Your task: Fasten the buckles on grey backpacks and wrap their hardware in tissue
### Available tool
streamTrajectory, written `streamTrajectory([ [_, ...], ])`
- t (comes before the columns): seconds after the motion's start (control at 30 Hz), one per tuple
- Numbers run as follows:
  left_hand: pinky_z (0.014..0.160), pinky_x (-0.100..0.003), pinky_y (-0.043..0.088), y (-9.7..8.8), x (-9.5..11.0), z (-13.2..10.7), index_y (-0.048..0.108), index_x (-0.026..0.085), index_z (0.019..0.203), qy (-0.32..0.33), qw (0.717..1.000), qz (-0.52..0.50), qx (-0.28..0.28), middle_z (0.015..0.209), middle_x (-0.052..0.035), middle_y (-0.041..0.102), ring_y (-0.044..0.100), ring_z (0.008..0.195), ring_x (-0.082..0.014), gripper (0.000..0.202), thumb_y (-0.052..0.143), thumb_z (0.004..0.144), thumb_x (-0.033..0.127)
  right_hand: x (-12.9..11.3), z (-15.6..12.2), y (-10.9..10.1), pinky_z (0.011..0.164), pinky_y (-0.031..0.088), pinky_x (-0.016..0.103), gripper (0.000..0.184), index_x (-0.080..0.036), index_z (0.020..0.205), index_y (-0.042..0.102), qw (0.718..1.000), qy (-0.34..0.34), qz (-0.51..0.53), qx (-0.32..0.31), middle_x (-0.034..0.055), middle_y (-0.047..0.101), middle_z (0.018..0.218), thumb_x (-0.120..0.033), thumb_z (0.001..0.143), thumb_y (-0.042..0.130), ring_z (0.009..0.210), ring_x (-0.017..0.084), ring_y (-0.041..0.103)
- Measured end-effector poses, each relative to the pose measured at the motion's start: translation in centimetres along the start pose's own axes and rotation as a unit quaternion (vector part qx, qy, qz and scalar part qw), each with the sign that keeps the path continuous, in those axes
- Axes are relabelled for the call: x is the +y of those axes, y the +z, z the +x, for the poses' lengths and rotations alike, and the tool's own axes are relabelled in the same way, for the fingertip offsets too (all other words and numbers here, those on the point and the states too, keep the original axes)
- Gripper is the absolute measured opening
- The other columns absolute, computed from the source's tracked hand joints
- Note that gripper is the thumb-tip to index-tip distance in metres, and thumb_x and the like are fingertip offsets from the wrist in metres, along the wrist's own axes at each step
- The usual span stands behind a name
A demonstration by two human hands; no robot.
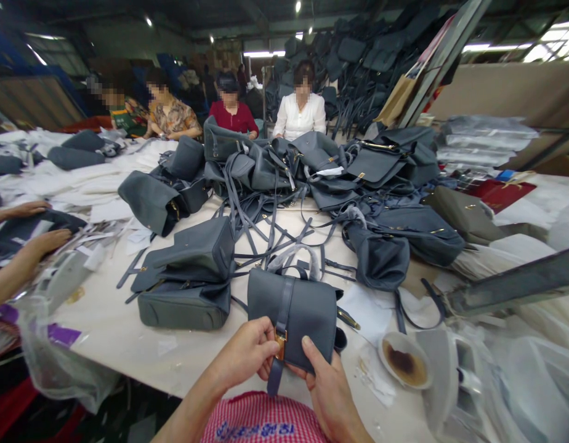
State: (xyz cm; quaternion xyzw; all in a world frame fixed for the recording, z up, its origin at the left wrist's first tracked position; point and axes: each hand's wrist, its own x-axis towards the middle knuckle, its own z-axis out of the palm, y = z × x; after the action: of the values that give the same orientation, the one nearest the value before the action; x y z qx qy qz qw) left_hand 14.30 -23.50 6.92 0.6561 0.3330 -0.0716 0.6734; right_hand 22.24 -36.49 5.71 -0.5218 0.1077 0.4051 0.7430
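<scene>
A slate-blue handbag stands at the near edge of the white table, right in front of me. A strap runs down its front flap to a gold clasp. My left hand pinches the bag at that clasp, fingers closed. My right hand grips the bag's lower right corner, thumb pressed on the front.
Several more blue-grey bags and loose straps pile across the table. A stained small bowl sits at my right, with crumpled clear plastic beyond. A co-worker's hands work at the left; several people sit at the far side.
</scene>
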Motion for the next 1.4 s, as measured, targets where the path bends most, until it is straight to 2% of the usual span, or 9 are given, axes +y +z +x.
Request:
streamTrajectory([
  [0.17,0.049,-0.023,0.048,0.7,0.3,-0.6,0.044,0.021,0.075,0.048,0.991,0.09,0.085,0.057,0.0048,0.054,0.061,0.052,-0.0147,0.01,0.044,0.082,0.013,0.4,0.3,0.1,0.075,0.062,0.045,0.061,-0.014,0.112,0.059,1.0,-0.012,0.006,0.016,0.0099,0.077,0.098,-0.047,0.065,0.081,0.09,0.031,0.073],
  [0.33,0.068,-0.031,0.048,1.9,1.6,-1.6,0.053,0.019,0.081,0.054,0.905,0.384,0.178,0.079,-0.0085,0.069,0.07,0.08,-0.024,0.017,0.04,0.088,0.01,1.0,0.7,0.2,0.074,0.062,0.041,0.059,-0.014,0.112,0.06,0.999,-0.025,-0.01,0.02,0.01,0.076,0.103,-0.047,0.067,0.079,0.093,0.03,0.072],
  [0.53,0.068,-0.033,0.049,3.0,2.7,-1.3,0.057,0.016,0.102,-0.009,0.832,0.523,0.187,0.085,-0.0126,0.074,0.073,0.085,-0.0288,0.024,0.036,0.091,0.011,0.4,0.5,1.2,0.073,0.063,0.04,0.059,-0.014,0.111,0.059,0.999,-0.022,-0.001,0.026,0.007,0.078,0.095,-0.045,0.065,0.08,0.089,0.028,0.073],
  [0.77,0.07,-0.038,0.052,-5.6,0.4,-3.6,0.06,0.021,0.087,-0.065,0.788,0.528,0.311,0.083,-0.0114,0.074,0.072,0.084,-0.0304,0.03,0.032,0.096,0.027,-3.3,-0.7,1.7,0.068,0.065,0.043,0.051,-0.017,0.11,0.059,0.996,-0.008,0.084,-0.005,0.0023,0.079,0.089,-0.027,0.065,0.083,0.08,0.025,0.075],
  [0.87,0.083,-0.047,0.053,-9.1,-1.7,-5.6,0.063,0.017,0.101,-0.01,0.768,0.537,0.348,0.107,-0.0173,0.071,0.068,0.102,-0.0332,0.036,0.031,0.087,0.008,-5.1,-1.2,1.8,0.065,0.065,0.038,0.043,-0.014,0.106,0.061,0.995,0.022,0.1,-0.015,0.0045,0.079,0.086,-0.019,0.068,0.08,0.076,0.023,0.075],
  [1.03,0.113,-0.05,0.034,-6.5,-1.8,-5.4,0.039,0.019,0.141,0.29,0.782,0.482,0.268,0.155,-0.0146,0.032,0.031,0.141,-0.0305,0.06,0.054,0.082,0.016,-8.6,-2.4,3.1,0.073,0.064,0.034,0.035,-0.012,0.102,0.063,0.989,0.066,0.126,-0.03,0.0076,0.078,0.087,-0.007,0.068,0.071,0.081,0.023,0.075],
  [1.27,0.112,-0.064,0.021,-1.1,1.5,-0.6,0.064,0.023,0.109,0.279,0.848,0.421,0.16,0.124,-0.0103,0.061,0.046,0.126,-0.0319,0.034,0.063,0.077,0.01,-12.3,-2.2,3.6,0.098,0.049,0.047,0.04,-0.017,0.101,0.069,0.986,-0.011,-0.004,-0.167,0.0129,0.075,0.107,-0.048,0.076,0.065,0.11,0.03,0.066],
  [1.33,0.113,-0.058,0.024,-1.3,1.4,-0.2,0.066,0.022,0.091,0.294,0.864,0.377,0.157,0.12,-0.0094,0.061,0.045,0.127,-0.0291,0.02,0.057,0.08,0.008,-12.8,-1.2,2.9,0.106,0.04,0.048,0.05,-0.021,0.109,0.069,0.957,-0.144,-0.163,-0.194,0.0115,0.07,0.12,-0.054,0.073,0.068,0.122,0.03,0.057],
  [1.4,0.113,-0.048,0.029,-2.0,1.1,-0.2,0.063,0.021,0.08,0.308,0.889,0.312,0.132,0.126,-0.0088,0.059,0.043,0.131,-0.0256,0.019,0.051,0.082,0.007,-12.9,-0.1,2.0,0.105,0.04,0.048,0.059,-0.024,0.12,0.065,0.864,-0.233,-0.396,-0.207,0.01,0.068,0.124,-0.046,0.066,0.077,0.119,0.031,0.058],
])
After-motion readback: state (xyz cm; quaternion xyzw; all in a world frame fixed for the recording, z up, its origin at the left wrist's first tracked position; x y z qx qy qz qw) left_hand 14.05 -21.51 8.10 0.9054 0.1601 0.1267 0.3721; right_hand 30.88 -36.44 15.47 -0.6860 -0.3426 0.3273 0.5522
